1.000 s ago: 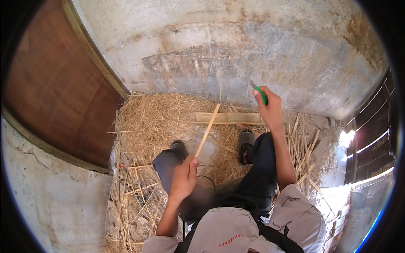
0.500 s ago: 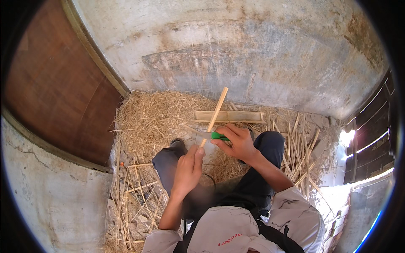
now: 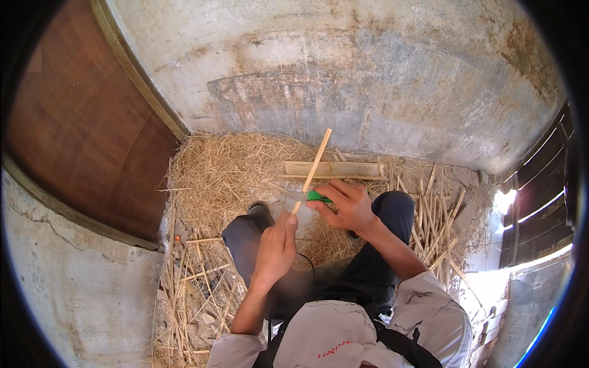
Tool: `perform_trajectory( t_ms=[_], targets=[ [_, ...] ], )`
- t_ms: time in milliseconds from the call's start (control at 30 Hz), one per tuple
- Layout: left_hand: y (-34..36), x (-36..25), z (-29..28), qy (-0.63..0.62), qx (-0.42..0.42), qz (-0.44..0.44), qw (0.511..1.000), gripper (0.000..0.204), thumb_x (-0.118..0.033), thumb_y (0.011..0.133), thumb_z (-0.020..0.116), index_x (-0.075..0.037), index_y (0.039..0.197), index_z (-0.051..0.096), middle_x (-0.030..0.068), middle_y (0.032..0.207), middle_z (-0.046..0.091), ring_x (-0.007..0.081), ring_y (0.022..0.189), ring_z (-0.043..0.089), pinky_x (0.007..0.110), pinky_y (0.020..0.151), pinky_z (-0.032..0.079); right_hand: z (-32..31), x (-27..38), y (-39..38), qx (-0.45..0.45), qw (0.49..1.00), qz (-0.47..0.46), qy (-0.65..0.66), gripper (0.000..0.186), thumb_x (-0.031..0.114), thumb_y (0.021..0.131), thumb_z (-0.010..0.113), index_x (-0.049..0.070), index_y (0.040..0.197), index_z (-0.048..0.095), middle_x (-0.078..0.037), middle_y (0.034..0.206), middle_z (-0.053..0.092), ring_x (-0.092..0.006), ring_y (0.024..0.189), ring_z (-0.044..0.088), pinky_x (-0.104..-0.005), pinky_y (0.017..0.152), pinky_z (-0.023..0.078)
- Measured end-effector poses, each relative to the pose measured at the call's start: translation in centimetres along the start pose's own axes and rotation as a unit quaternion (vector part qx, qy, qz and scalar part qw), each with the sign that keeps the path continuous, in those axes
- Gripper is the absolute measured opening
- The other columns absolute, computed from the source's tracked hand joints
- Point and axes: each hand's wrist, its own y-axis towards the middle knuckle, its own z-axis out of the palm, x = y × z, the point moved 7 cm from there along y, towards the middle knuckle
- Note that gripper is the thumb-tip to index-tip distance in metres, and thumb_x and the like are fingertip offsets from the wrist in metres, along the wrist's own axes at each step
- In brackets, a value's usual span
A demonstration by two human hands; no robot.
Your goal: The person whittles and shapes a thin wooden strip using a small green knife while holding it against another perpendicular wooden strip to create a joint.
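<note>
Between my knees, my left hand (image 3: 277, 246) is closed round the lower end of a slim pale bamboo strip (image 3: 318, 158), which slants up and slightly right, away from me. My right hand (image 3: 346, 204) grips the green handle of a knife (image 3: 316, 196), its fingers wrapped round it. The knife's blade reaches left and lies across the strip, just above my left thumb. Part of the handle is covered by my right fingers, and the strip's bottom end is hidden in my left hand.
A split bamboo half (image 3: 334, 170) lies beyond my hands, before the stained wall (image 3: 343, 73). Dry straw (image 3: 215, 165) covers the floor to the far left. Loose bamboo strips (image 3: 432, 221) are piled at right, with more scattered sticks (image 3: 199, 282) at left. A brown door panel (image 3: 92, 122) stands at left.
The knife blade has shifted very slightly downward along the strip, and its angle has changed a little. Both hands keep their hold and almost the same place.
</note>
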Motion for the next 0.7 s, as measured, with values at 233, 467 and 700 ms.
perform_trajectory(
  t_ms=[233, 467, 700],
  targets=[
    [-0.1, 0.1, -0.2, 0.006, -0.006, 0.007, 1.0, 0.03, -0.024, 0.118, 0.042, -0.001, 0.106, 0.057, 0.031, 0.077, 0.061, 0.0558, 0.079, 0.061, 0.061, 0.069, 0.044, 0.1, -0.6, 0.1, -0.021, 1.0, -0.009, -0.011, 0.028, 0.036, 0.088, 0.088, 0.015, 0.101, 0.078, 0.002, 0.076, 0.065, -0.0164, 0.059, 0.065, -0.0325, 0.053, 0.054],
    [-2.4, 2.0, 0.5, 0.019, 0.015, -0.011, 1.0, 0.042, -0.031, 0.12, 0.038, -0.001, 0.096, 0.054, 0.0189, 0.067, 0.052, 0.0406, 0.061, 0.056, 0.048, 0.062, 0.043, -3.5, -8.4, 1.3, -0.127, 0.98, 0.149, -0.034, 0.023, 0.03, 0.1, 0.079, 0.006, 0.102, 0.078, -0.012, 0.083, 0.073, -0.0258, 0.061, 0.066, -0.0385, 0.056, 0.051],
    [-2.0, 2.5, -0.5, -0.049, 0.007, -0.037, 0.998, 0.043, -0.032, 0.12, 0.04, -0.002, 0.094, 0.056, 0.0097, 0.066, 0.048, 0.0226, 0.059, 0.049, 0.039, 0.06, 0.041, -5.0, -11.3, 0.6, -0.07, 0.959, 0.273, 0.022, 0.02, 0.021, 0.103, 0.074, 0.001, 0.106, 0.073, -0.015, 0.075, 0.066, -0.0255, 0.066, 0.063, -0.039, 0.063, 0.048]
  ],
)
